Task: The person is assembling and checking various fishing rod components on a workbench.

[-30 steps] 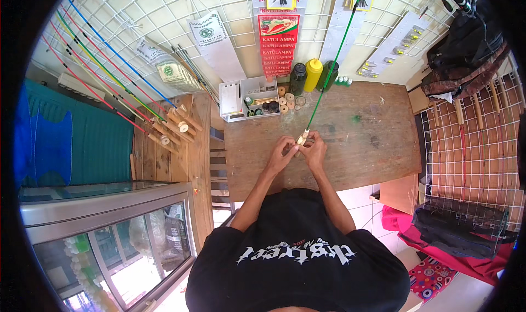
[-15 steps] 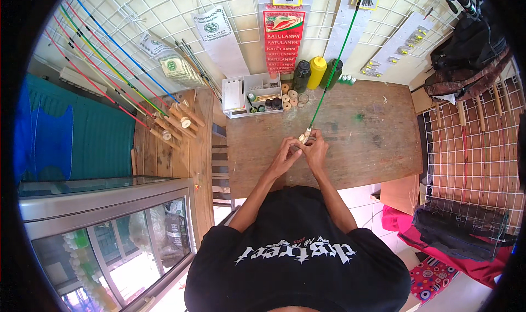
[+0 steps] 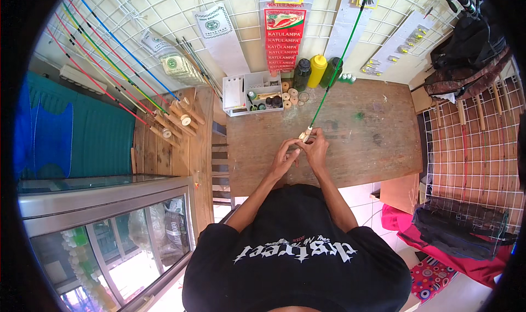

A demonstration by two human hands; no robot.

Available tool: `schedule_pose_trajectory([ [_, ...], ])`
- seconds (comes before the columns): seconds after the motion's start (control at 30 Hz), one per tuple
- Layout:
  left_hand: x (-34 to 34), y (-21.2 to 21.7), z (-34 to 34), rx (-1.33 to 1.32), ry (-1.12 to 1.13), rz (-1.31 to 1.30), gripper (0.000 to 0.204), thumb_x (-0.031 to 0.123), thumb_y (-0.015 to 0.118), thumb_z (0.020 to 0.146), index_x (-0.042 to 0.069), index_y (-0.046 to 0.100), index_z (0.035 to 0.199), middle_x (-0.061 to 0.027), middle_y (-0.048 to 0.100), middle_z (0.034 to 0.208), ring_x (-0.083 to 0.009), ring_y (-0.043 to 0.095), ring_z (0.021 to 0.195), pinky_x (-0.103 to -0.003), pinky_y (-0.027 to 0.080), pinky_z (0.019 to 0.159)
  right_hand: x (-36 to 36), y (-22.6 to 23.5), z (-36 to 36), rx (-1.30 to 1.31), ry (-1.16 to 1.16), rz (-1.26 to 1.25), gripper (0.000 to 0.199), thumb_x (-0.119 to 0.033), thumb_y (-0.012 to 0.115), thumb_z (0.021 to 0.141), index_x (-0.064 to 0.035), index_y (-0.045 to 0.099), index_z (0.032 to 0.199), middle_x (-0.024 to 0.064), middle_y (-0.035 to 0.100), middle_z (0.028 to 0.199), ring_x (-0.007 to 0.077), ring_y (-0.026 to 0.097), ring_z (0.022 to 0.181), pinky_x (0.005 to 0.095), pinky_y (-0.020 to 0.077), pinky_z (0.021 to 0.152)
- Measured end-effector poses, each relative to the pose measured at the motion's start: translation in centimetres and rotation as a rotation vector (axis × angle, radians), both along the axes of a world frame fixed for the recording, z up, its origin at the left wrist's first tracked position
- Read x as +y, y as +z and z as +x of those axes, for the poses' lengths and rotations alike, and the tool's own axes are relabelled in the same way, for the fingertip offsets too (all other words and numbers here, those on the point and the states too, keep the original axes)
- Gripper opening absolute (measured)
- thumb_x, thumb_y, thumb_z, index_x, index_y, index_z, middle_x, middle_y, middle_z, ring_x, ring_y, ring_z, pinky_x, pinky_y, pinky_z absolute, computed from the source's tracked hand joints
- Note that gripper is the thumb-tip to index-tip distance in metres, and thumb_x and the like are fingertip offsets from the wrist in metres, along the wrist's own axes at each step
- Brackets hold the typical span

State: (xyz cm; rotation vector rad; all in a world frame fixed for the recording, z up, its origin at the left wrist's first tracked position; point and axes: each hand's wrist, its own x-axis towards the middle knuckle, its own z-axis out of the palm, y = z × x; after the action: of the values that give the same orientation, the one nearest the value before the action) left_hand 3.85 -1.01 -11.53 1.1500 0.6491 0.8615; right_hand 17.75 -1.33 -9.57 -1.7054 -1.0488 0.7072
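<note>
At bench centre, both hands pinch the green rod's pale butt end: left hand at seven o'clock, right hand fingers closed. Steady grip seems wise.

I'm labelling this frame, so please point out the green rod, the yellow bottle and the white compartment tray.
green rod point(image 3: 334, 71), head view, on the middle of its thin shaft.
yellow bottle point(image 3: 316, 72), head view, on its body.
white compartment tray point(image 3: 234, 93), head view, on its left compartment.
</note>
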Motion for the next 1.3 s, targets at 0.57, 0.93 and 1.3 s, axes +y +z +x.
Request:
schedule_pose_trajectory([
  [0.57,2.6,2.2,1.8,0.294,0.229,0.308,0.033,0.015,0.065,0.086,0.004,0.059,0.117,-0.0094,0.056,0.111,-0.0138,0.063,0.082,-0.026,0.052,0.068,-0.5,1.2,-0.1,0.12,0.028,0.004,0.038,0.002,0.075,0.067,0.0019,0.048,0.094,0.0097,0.06,0.085,0.0153,0.065,0.071,0.0295,0.0518,0.059],
  [0.93,6.9,0.6,3.1,0.182,0.099,0.003,0.027,0.026,0.058,0.091,0.003,0.064,0.104,-0.0031,0.065,0.086,-0.0081,0.057,0.073,-0.025,0.047,0.057,-0.4,1.1,0.0,0.159,0.069,0.023,0.046,-0.005,0.082,0.065,0.0023,0.05,0.097,0.0127,0.064,0.089,0.015,0.066,0.073,0.0288,0.0534,0.057],
  [1.3,5.9,-0.3,2.7,0.212,0.122,-0.138,0.018,0.02,0.058,0.092,0.002,0.062,0.089,0.0008,0.059,0.08,-0.0057,0.053,0.076,-0.021,0.044,0.066,-0.4,0.3,-0.1,0.108,0.05,0.099,0.043,-0.005,0.082,0.067,0.0012,0.049,0.094,0.0136,0.067,0.078,0.0145,0.065,0.064,0.0271,0.0499,0.05],
])
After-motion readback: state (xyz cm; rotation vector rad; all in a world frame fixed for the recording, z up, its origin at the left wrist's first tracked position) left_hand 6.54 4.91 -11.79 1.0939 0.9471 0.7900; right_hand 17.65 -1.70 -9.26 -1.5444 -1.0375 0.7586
